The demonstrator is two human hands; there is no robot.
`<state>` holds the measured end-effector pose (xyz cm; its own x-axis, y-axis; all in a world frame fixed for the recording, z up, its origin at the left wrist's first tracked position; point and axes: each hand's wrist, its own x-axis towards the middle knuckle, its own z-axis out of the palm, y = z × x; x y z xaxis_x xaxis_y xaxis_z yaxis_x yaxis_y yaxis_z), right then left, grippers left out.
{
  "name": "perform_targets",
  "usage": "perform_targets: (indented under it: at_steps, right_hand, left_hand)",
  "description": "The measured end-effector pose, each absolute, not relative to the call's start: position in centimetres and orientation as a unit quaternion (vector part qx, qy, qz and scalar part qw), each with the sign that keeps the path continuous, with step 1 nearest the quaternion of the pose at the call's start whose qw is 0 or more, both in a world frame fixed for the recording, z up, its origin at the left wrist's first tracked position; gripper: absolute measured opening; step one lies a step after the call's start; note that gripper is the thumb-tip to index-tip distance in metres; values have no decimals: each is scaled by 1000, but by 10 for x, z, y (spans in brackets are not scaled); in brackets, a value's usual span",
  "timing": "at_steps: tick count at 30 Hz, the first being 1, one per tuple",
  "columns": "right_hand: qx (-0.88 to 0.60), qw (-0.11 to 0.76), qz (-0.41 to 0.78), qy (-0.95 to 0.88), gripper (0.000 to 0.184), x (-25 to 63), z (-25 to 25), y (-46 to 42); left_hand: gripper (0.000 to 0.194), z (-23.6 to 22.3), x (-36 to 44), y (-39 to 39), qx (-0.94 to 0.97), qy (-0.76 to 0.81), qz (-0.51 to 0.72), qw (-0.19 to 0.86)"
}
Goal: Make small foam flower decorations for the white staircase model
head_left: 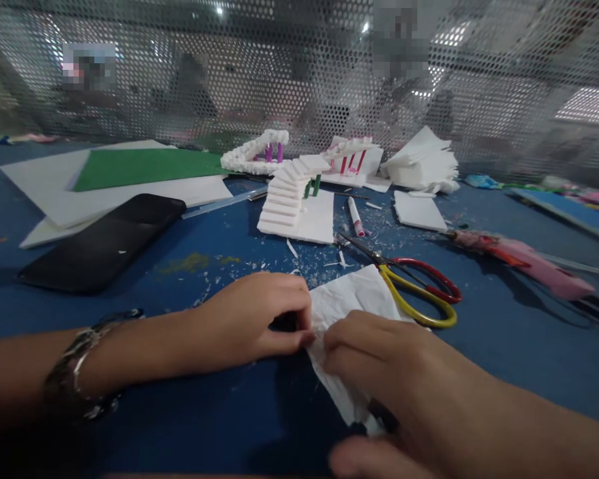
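A white tissue (pixel 354 289) lies creased on the blue table between my hands. My left hand (pixel 259 313) pinches its left edge between thumb and fingertips. Over its right part is my right hand (pixel 394 359), fingers bent together and pressing on the tissue, with the thumb lower and apart. Part of the tissue is hidden under this palm. Scissors with one red and one yellow handle (pixel 422 306) lie against the tissue's far right corner. Just beyond stands a small white model staircase (pixel 284 199) with green posts on a white base.
A black phone (pixel 104 243) lies at left, near white sheets and a green sheet (pixel 150 168). Behind are two more white models (pixel 254 153), a tissue stack (pixel 422 159) and a perforated metal screen (pixel 289 73). A pink glue gun (pixel 529 263) lies right. White scraps litter the table.
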<state>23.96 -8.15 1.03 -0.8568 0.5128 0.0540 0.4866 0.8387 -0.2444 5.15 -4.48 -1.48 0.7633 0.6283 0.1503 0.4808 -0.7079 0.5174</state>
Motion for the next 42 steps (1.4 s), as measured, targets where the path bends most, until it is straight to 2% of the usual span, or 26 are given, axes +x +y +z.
perform_targets:
  at_steps: [3,6,8,11,16,21,26,30,35,42]
  right_hand:
    - [-283,89,-8,-955,16,234,1,-93]
    - [-293,101,-50,-949,3,235,-6,-100]
    - [-280,102,-65,-952,9,239,-8,-103]
    - [-255,109,-86,-957,17,245,-13,-105]
    - [-270,122,-59,-953,29,249,-12,-105]
    - [-242,92,-60,-964,40,260,3,-99]
    - [-236,71,-92,-965,36,274,3,-93]
    - [-273,131,-94,-948,24,266,-4,-96]
    - [-282,171,-111,-937,27,251,-10,-99]
    - [-309,178,-48,-933,30,252,-14,-98]
  left_hand:
    - [12,-15,53,-48,910,321,154,214]
    - [9,-14,52,-51,908,330,158,204]
    - [1,-13,51,-52,914,311,168,198]
    - [10,-12,48,-50,940,242,160,179]
    - [5,-11,46,-46,952,190,165,172]
    - [7,-14,51,-52,942,218,171,187]
    - [10,-17,54,-62,942,249,169,147]
    - [9,-17,57,-67,947,259,162,94]
    - [9,-13,61,-76,948,269,158,65]
    - [13,-12,60,-81,946,274,152,79]
